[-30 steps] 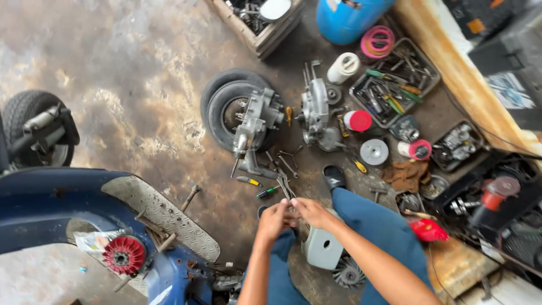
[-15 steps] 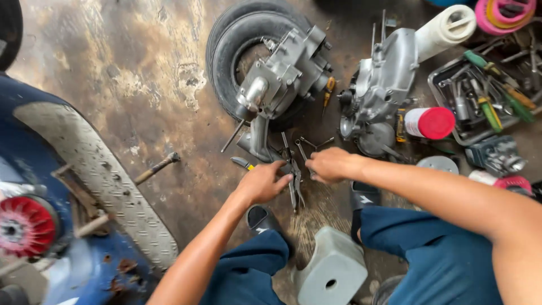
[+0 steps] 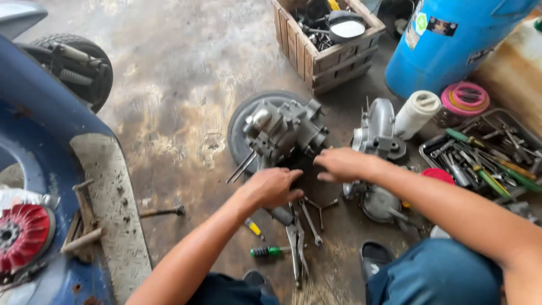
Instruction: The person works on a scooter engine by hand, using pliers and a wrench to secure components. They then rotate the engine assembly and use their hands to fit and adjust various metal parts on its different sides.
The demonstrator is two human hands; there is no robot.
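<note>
My left hand (image 3: pixel 275 187) hovers palm down just below a grey scooter engine block (image 3: pixel 282 131) that lies on a black tyre (image 3: pixel 240 127) on the floor. My right hand (image 3: pixel 341 164) reaches in from the right, fingers spread flat, between the engine block and a grey engine cover (image 3: pixel 377 133). Neither hand visibly holds anything. Under my hands lie pliers (image 3: pixel 297 243), a wrench (image 3: pixel 311 223) and a green-handled screwdriver (image 3: pixel 270 251). What is directly beneath my palms is hidden.
A blue scooter body (image 3: pixel 51 147) with a red fan (image 3: pixel 22 234) fills the left. A wooden crate (image 3: pixel 327 34) of parts and a blue barrel (image 3: pixel 451 45) stand at the back. A metal tool tray (image 3: pixel 485 158), a white bottle (image 3: pixel 416 113) and pink tape rolls (image 3: pixel 464 99) sit right.
My hands have let go of the tools by my knees and moved forward to the engine block. The view has tilted up, bringing in the crate and barrel.
</note>
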